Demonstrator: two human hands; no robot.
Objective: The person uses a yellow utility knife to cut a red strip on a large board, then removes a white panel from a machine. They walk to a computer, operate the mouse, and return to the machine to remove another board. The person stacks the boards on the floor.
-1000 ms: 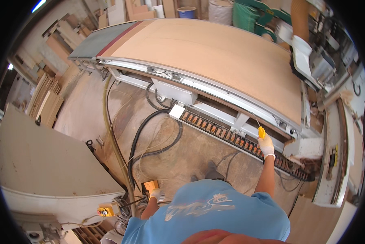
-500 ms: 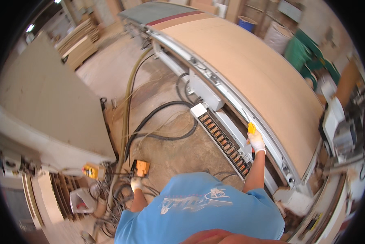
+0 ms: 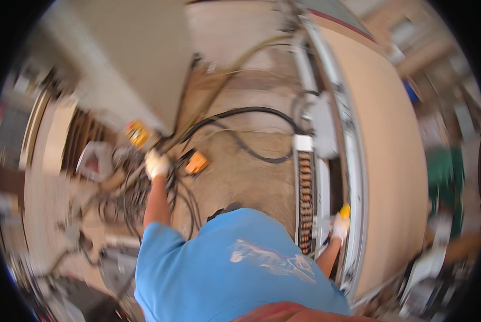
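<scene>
Two gloved hands: left hand (image 3: pixel 156 163) among cables (image 3: pixel 144 198), right hand (image 3: pixel 339 227) gripping yellow tool (image 3: pixel 346 210).

No packages, labels, signs or screens can be made out.

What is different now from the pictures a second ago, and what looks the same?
The view has swung round: the big tan wooden panel now runs down the right side instead of across the top. The gloved left hand has reached further out into the tangle of black cables, beside the small orange box. The gloved right hand stays at the panel's edge, still holding a small yellow object.
</scene>
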